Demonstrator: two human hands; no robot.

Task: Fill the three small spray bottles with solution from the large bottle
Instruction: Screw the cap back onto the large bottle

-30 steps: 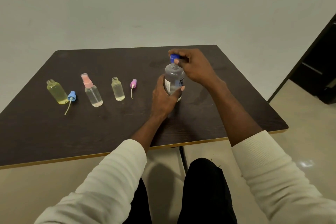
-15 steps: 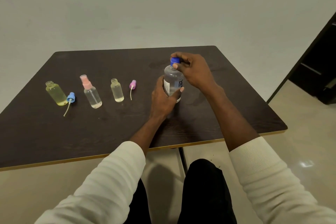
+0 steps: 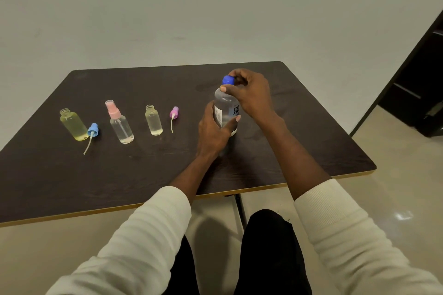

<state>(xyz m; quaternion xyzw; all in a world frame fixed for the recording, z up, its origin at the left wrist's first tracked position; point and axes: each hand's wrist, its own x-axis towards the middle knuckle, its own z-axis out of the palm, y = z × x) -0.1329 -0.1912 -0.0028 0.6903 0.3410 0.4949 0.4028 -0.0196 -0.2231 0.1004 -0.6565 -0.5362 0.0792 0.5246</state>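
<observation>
Head: right hand pinching cap

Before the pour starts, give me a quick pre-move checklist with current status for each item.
1. Large bottle steadied upright on the table by the left hand: ok.
2. Right hand has a grip on the blue cap: ok.
3. Blue cap off: not ok, it sits on the neck.
4. Yellow bottle and middle small bottle open: ok.
5. Pink-topped bottle open: not ok, sprayer is on.
6. Large bottle's liquid level: cannot tell.
</observation>
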